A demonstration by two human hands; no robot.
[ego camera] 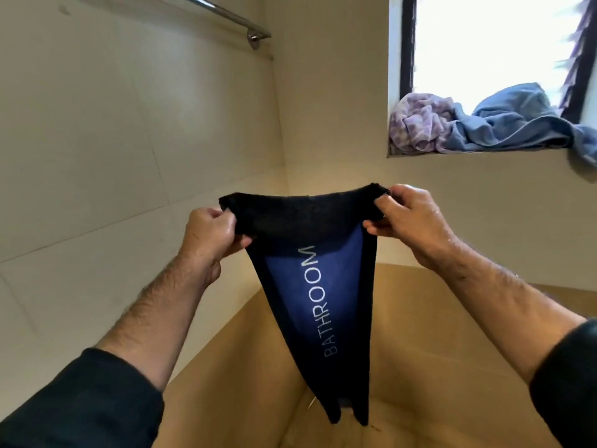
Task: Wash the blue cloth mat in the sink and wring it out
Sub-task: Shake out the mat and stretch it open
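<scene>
The blue cloth mat (310,286) hangs in the air in front of me, dark blue with darker borders and the word BATHROOM printed along its length. My left hand (210,234) grips its upper left corner. My right hand (407,218) pinches the upper right corner. The top edge sags a little between the two hands, and the mat narrows toward its lower end. Both hands look wet. No sink shows in this view.
Cream tiled walls meet in a corner behind the mat, with tan tiles (245,367) lower down. A metal rail (226,14) runs along the left wall at the top. On the window ledge at the upper right lie a purple cloth (420,127) and a blue towel (517,121).
</scene>
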